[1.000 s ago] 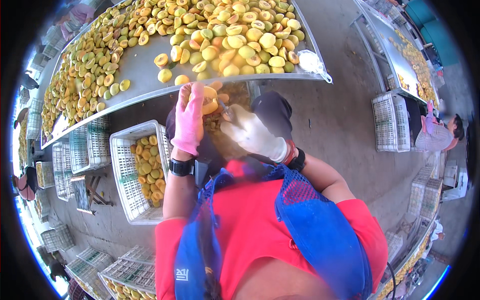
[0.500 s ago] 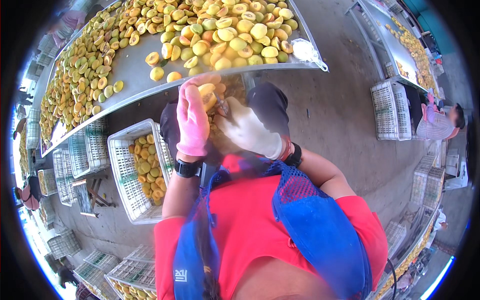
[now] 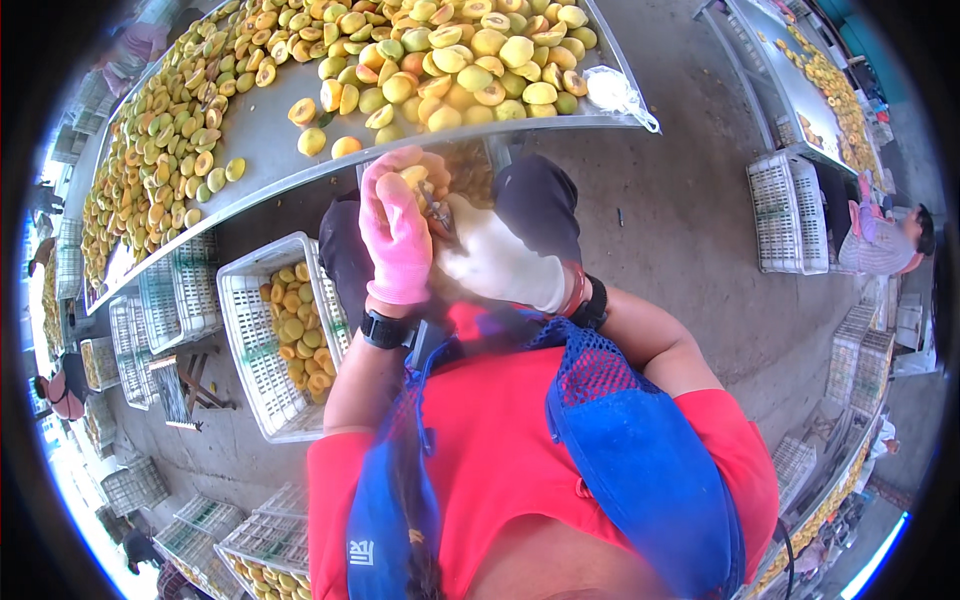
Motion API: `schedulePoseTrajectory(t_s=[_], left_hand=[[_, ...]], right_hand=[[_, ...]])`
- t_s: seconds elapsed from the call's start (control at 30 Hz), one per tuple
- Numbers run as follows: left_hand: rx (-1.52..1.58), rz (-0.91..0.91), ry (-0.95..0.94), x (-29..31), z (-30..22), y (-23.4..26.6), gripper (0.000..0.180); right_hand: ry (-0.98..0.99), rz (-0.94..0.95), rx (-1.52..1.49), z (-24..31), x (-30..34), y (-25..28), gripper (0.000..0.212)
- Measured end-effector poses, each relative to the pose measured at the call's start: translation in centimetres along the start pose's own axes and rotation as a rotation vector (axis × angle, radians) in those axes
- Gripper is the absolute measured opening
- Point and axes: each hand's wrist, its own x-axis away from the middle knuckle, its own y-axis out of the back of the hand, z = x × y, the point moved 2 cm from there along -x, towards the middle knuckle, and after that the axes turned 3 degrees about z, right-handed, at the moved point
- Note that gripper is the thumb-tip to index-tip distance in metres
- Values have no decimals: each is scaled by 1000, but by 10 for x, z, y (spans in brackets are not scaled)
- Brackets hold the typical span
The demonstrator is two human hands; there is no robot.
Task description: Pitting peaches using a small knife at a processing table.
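Note:
My left hand (image 3: 398,240), in a pink glove, is closed around a yellow peach half (image 3: 414,177) just in front of the table edge. My right hand (image 3: 500,258), in a white glove, grips a small metal pitting tool (image 3: 440,214), its tip against the fruit. The glove hides the tool's handle, and its exact shape is blurred. Beneath both hands, between my knees, a blurred container (image 3: 468,160) holds brownish-yellow pieces. Beyond the hands, a heap of halved peaches (image 3: 450,60) covers much of the metal table (image 3: 270,125).
A white crate (image 3: 250,330) with peach halves (image 3: 298,335) stands at my left. A white plastic bag (image 3: 612,92) lies on the table's right corner. Several crates (image 3: 180,290) and a small folding stool (image 3: 185,385) are farther left. Another person (image 3: 880,240) works at the right table.
The left fingers have curled further around the peach half, which has turned and shows less of its cut face. The right hand stays close with the tool at the fruit.

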Motion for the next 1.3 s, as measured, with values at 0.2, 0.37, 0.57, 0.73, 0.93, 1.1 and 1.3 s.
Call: schedulePoseTrajectory(t_s=[0.2,0.37,0.57,0.73,0.93,1.1,1.3], left_hand=[[-12,-11,-50,1,9,2,52],[-3,-2,-80,-6,12,-1,53],[-91,56,-92,0,15,3,55],[27,77,16,0,18,5,57],[5,152,119,-3,12,13,65],[53,371,236,-7,11,29,53],[66,-232,207,-25,18,74,54]], right_hand=[[30,26,-115,-15,-4,-4,22],[-110,126,-102,-24,-10,-2,21],[-78,204,-153,-31,-8,-7,17],[-162,200,-225,-39,-1,-13,12],[-331,471,-490,-31,-3,-3,11],[-476,692,-803,-16,0,-1,12],[-429,586,-825,-37,6,-8,14]])
